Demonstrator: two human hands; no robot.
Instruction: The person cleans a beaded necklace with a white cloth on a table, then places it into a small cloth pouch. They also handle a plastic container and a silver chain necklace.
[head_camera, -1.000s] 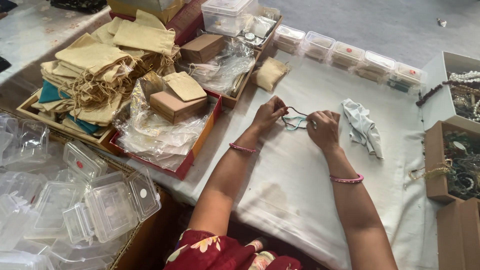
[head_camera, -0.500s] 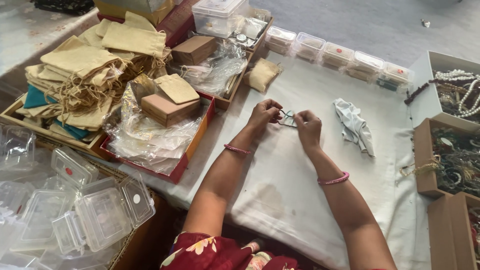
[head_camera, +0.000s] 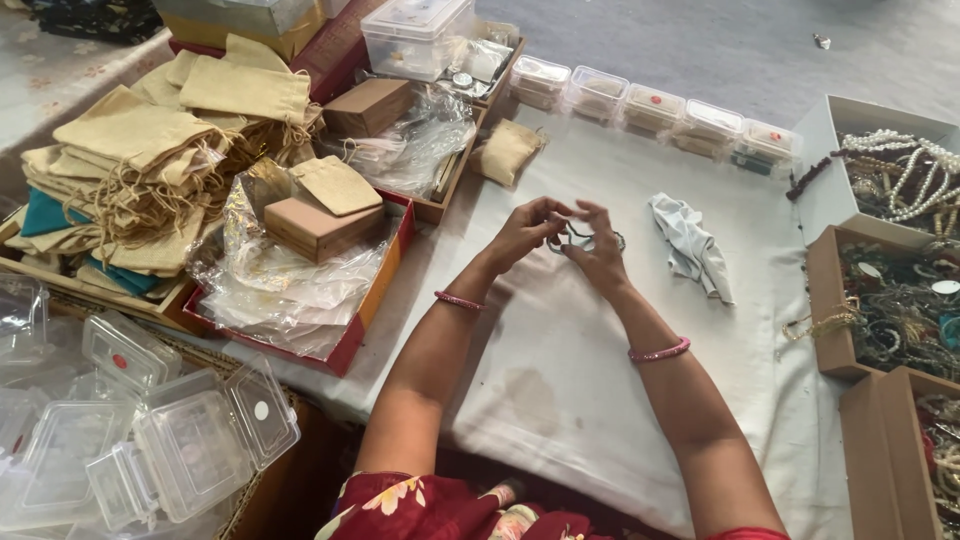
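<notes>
My left hand (head_camera: 528, 228) and my right hand (head_camera: 597, 245) meet above the white cloth-covered table (head_camera: 600, 380), both gripping a thin beaded necklace (head_camera: 578, 237) of dark and teal strands, gathered into small loops between the fingers. Each wrist wears a pink bangle. A crumpled white cloth (head_camera: 688, 245) lies just right of my right hand. A small beige pouch (head_camera: 506, 152) sits beyond my left hand.
Left: a stack of beige drawstring pouches (head_camera: 150, 170), a red tray (head_camera: 345, 330) with plastic wrap and brown boxes, clear plastic cases (head_camera: 180, 440). Far edge: a row of small clear boxes (head_camera: 655, 110). Right: open boxes of beaded jewellery (head_camera: 895, 290).
The hands have come closer together and lifted slightly, bunching the necklace from a spread loop on the cloth into a tight coil. The view has shifted a little.
</notes>
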